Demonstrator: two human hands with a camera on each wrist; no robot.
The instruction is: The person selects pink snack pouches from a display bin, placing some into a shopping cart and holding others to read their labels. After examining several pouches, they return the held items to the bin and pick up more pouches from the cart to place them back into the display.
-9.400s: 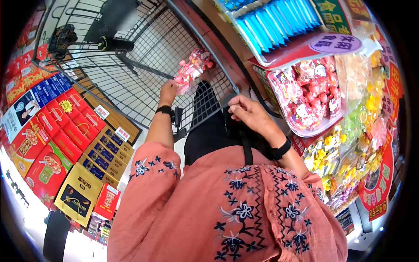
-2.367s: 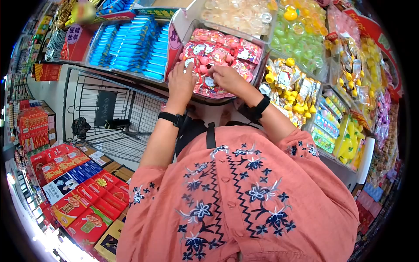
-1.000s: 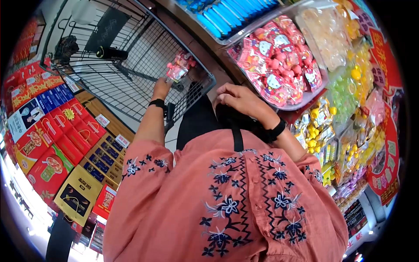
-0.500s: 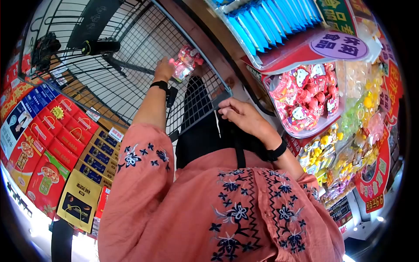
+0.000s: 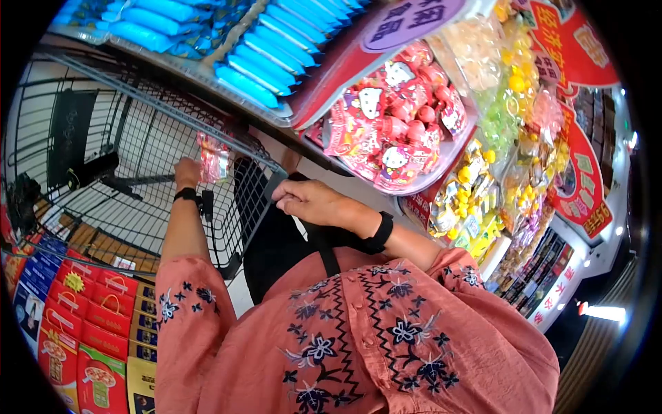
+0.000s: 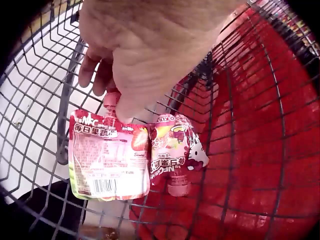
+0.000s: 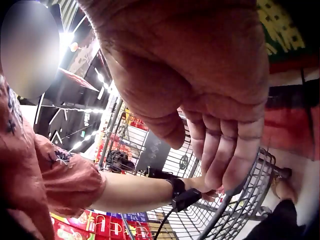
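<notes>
Inside the wire shopping cart (image 5: pixel 269 190), my left hand (image 5: pixel 186 172) pinches the pink spout of a drink pouch (image 6: pixel 110 160). Thumb and fingers meet at the cap, and the pouch hangs flat with its barcode side showing in the left wrist view. Right beside it lies another pink pouch (image 6: pixel 172 142), its cap (image 6: pixel 178 185) pointing down. My right hand (image 5: pixel 314 202) hovers by the cart's near corner with nothing in it. Its fingers are loosely bent in the right wrist view (image 7: pixel 215 140). A bin of pink cartoon-cat pouches (image 5: pixel 396 124) stands in front of me.
Blue packets (image 5: pixel 269 62) fill the tray left of the pouch bin. Yellow-capped pouches (image 5: pixel 465 190) and clear jelly cups (image 5: pixel 469 52) stand to the right. Red gift boxes (image 5: pixel 103 310) are stacked at lower left. A black bottle (image 5: pixel 93 170) sits in the cart.
About two seconds ago both hands were at the pink pouch bin. Since then the left hand has moved into the cart with a pouch; the right has drawn back. The head view has turned rightward.
</notes>
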